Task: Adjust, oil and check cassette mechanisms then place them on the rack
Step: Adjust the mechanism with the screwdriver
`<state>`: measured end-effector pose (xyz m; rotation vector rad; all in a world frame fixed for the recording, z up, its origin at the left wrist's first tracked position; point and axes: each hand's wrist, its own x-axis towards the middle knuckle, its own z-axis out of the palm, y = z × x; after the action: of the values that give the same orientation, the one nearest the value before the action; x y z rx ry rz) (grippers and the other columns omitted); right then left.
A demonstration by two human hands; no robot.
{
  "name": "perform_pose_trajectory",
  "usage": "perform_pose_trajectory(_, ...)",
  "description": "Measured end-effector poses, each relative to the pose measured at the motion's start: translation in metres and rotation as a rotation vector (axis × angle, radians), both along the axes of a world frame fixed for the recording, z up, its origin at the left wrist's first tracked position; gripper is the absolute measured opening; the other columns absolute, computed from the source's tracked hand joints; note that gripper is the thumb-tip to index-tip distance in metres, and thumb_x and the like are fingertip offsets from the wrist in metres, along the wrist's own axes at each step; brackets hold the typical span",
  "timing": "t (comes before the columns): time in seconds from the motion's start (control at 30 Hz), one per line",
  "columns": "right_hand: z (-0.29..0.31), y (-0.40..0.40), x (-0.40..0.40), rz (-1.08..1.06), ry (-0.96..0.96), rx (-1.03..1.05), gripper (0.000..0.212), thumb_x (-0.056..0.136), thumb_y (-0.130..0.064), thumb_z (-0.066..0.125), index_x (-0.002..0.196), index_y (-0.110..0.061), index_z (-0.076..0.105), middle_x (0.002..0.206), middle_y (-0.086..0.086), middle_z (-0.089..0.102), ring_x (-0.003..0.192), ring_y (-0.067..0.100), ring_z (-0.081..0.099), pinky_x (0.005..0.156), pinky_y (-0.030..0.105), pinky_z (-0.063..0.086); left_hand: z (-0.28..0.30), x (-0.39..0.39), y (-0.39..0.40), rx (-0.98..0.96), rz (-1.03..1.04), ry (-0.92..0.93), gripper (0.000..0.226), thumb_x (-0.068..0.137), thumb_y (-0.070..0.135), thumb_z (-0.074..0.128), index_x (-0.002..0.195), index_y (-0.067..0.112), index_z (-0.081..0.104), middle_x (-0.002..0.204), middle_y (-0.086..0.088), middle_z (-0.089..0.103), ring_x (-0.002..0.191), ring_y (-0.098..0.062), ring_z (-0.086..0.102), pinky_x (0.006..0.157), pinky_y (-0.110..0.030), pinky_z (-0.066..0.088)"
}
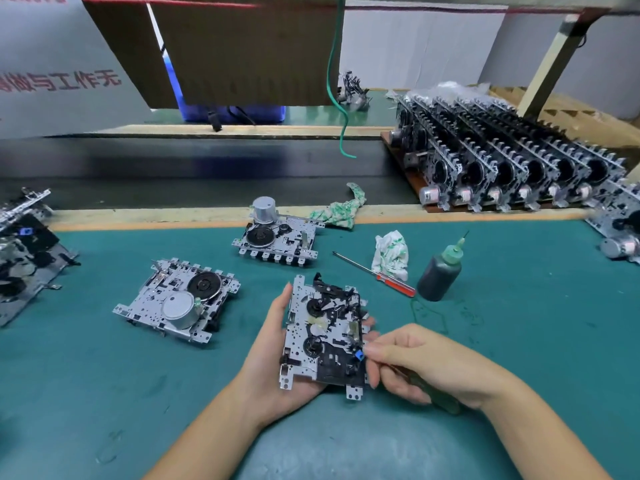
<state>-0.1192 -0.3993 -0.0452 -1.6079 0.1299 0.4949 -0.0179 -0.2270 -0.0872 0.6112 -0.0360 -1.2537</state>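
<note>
Mechanism (323, 336) in my left hand (277, 358), cradled on the palm above the green mat (519, 341), fingers curled up its edges. My right hand (426, 365) grips a green-handled tool (440, 398), tip at the blue part on the unit's right edge. I judge this the adjusting step. Oiling should follow, so the next move calls for the oil bottle (441, 271) just beyond. Count: two more mechanisms on the mat, one near (176, 303), one farther (277, 237). One red-handled screwdriver (375, 274), two rags. The rack (512, 168) holds many; I can't count them.
</note>
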Motion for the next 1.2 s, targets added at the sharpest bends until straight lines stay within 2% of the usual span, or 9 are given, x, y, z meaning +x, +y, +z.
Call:
perform_pose_trajectory(0.1,-0.0009,0.002,0.0008,-0.022,0.031,-0.036,0.036,0.089,-0.04,0.05,0.063,-0.017,0.062,0.041,-0.004,0.046,0.032,0.005,0.033,0.056,0.033,0.036,-0.0016,-0.0003,-0.0011,0.001,0.0,0.002,0.079,0.088,0.066,0.036,0.123,-0.001,0.061,0.131,-0.023,0.055,0.116,-0.033,0.057,0.105,-0.044,0.042)
perform_pose_trajectory(0.2,0.0007,0.0034,-0.001,-0.047,0.051,-0.075,0.04,0.093,-0.037,0.048,0.06,-0.017,0.06,0.039,-0.005,0.043,0.033,0.006,0.029,0.042,0.022,0.025,-0.0024,-0.0004,-0.0019,-0.001,-0.006,-0.016,0.078,0.089,0.065,0.033,0.121,0.001,0.063,0.127,-0.021,0.059,0.114,-0.032,0.058,0.105,-0.042,0.041)
perform_pose_trajectory(0.27,0.0008,0.0045,-0.0016,-0.055,0.05,-0.114,0.044,0.097,-0.032,0.045,0.058,-0.017,0.059,0.037,-0.005,0.041,0.033,0.007,0.027,0.042,0.022,0.024,-0.0024,-0.0004,-0.0024,0.003,-0.011,-0.029,0.077,0.089,0.064,0.034,0.121,0.002,0.064,0.127,-0.021,0.059,0.114,-0.031,0.059,0.105,-0.042,0.042)
perform_pose_trajectory(0.37,0.0,0.0062,-0.0004,-0.051,0.039,-0.163,0.046,0.098,-0.031,0.043,0.057,-0.018,0.056,0.037,-0.006,0.042,0.032,0.006,0.03,0.061,0.044,0.041,-0.0017,0.0006,-0.0028,0.005,-0.017,-0.043,0.078,0.087,0.065,0.036,0.123,0.001,0.061,0.128,-0.022,0.058,0.116,-0.032,0.058,0.103,-0.042,0.043)
perform_pose_trajectory(0.43,-0.0003,0.0063,0.0,-0.035,0.039,-0.202,0.045,0.099,-0.032,0.042,0.058,-0.018,0.055,0.038,-0.007,0.044,0.032,0.004,0.034,0.08,0.059,0.045,-0.0016,0.0014,-0.0028,0.007,-0.016,-0.037,0.08,0.087,0.066,0.034,0.124,0.0,0.061,0.129,-0.022,0.057,0.116,-0.032,0.058,0.102,-0.042,0.045)
perform_pose_trajectory(0.53,0.0005,0.0052,-0.0006,-0.042,0.045,-0.17,0.043,0.098,-0.032,0.044,0.059,-0.018,0.056,0.04,-0.006,0.048,0.034,0.005,0.041,0.047,0.029,0.045,-0.0015,0.001,-0.0028,0.018,-0.012,-0.04,0.08,0.088,0.067,0.034,0.121,0.0,0.063,0.13,-0.022,0.057,0.115,-0.032,0.058,0.102,-0.043,0.045)
perform_pose_trajectory(0.6,-0.0001,0.0046,-0.0012,-0.061,0.069,-0.129,0.041,0.098,-0.031,0.046,0.06,-0.019,0.057,0.043,-0.003,0.049,0.035,0.008,0.045,0.04,0.018,0.039,-0.0011,0.0006,-0.0025,0.034,-0.011,-0.047,0.078,0.089,0.066,0.034,0.122,0.001,0.063,0.133,-0.021,0.054,0.117,-0.032,0.057,0.105,-0.044,0.041)
perform_pose_trajectory(0.83,0.0015,0.0045,-0.0025,-0.062,0.067,-0.071,0.042,0.098,-0.035,0.041,0.063,-0.017,0.055,0.04,-0.005,0.03,0.034,0.008,0.019,0.035,0.016,0.018,0.0007,0.0015,-0.0018,0.038,-0.015,-0.029,0.077,0.091,0.065,0.031,0.119,0.002,0.065,0.127,-0.02,0.059,0.115,-0.03,0.058,0.108,-0.043,0.036)
perform_pose_trajectory(1.2,-0.0012,0.0074,-0.0025,-0.037,0.053,-0.075,0.048,0.099,-0.034,0.041,0.054,-0.025,0.056,0.035,-0.005,0.036,0.029,0.008,0.036,0.041,0.023,0.03,0.0059,-0.0001,-0.0014,0.094,0.002,-0.068,0.077,0.09,0.065,0.031,0.118,0.001,0.066,0.126,-0.021,0.06,0.113,-0.031,0.06,0.099,-0.042,0.048)
